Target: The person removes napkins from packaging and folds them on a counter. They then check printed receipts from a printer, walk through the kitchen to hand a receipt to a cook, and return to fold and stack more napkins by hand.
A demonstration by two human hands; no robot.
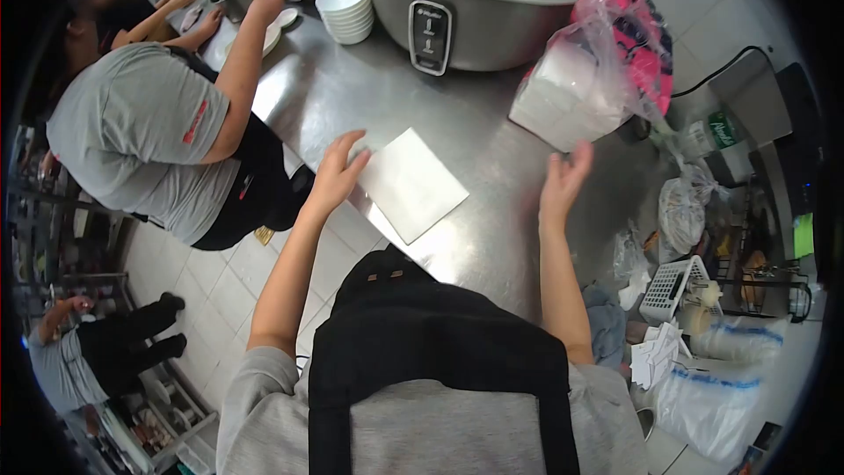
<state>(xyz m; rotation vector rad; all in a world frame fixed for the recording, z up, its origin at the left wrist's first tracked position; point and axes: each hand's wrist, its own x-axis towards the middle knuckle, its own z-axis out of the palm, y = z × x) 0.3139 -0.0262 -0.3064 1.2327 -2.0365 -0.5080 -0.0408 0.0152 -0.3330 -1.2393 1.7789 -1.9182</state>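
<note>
Seemingly between grips, the bare left hand [334,178], thumb and fingers apart, is beside a flat white paper-like square [413,185] on the shiny steel counter [492,154]; the bare right hand [564,186], fingers parted, is near a plastic-wrapped white block [567,92]; gripping the square calls for a light edge pinch.

A flat, white, rectangular piece of paper [413,185] lies between the hands, much closer to the left hand [338,172], with one corner pointing away from the body; whether the fingers touch it is unclear. A block of stacked white paper [567,98], partly inside clear plastic [607,48], sits just beyond the right hand [565,183], its near face exposed.
</note>
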